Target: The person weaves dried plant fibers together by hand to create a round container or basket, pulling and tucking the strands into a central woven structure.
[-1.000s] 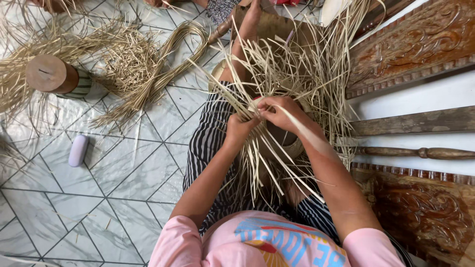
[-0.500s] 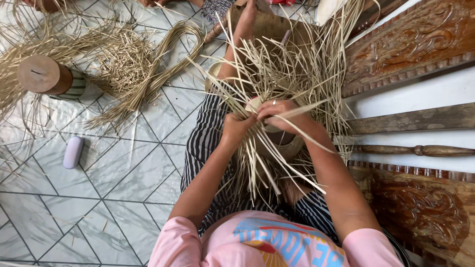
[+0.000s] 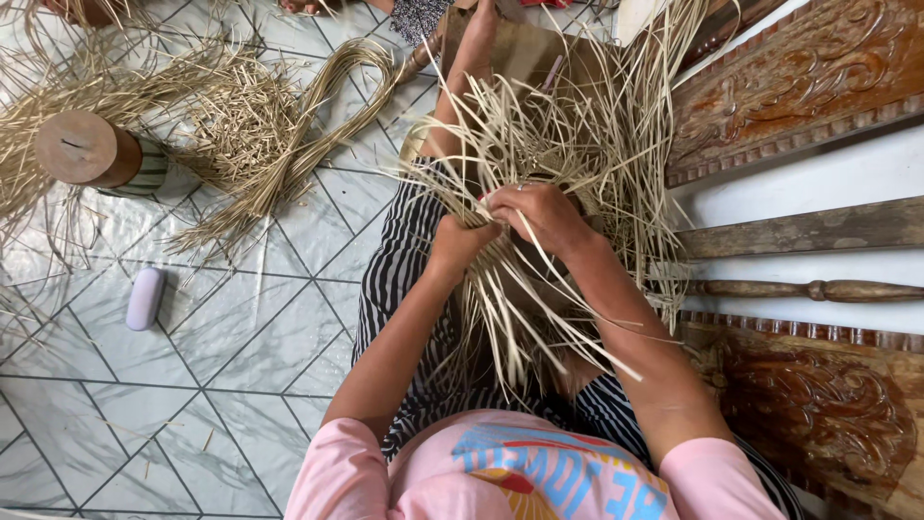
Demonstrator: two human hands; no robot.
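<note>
I see both hands gripping the pale straw strands [image 3: 577, 144]: left hand [image 3: 462, 241] has slid nearer, touching the right hand [image 3: 539, 214]. The wooden block [image 3: 82, 146] and lilac case [image 3: 144, 299] stay put on the floor.

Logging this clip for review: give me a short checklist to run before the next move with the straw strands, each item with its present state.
1. Left hand closed on the straw strands: ok.
2. Right hand closed on the same bundle: ok.
3. Both hands in full view: ok.
4. Exact strand under each grip: cannot tell, fingers and strands overlap.
5. Spare straw pile lying on the tiled floor, apart from the hands: ok.
6. Wooden block and small lilac object away from the work: ok.
</note>
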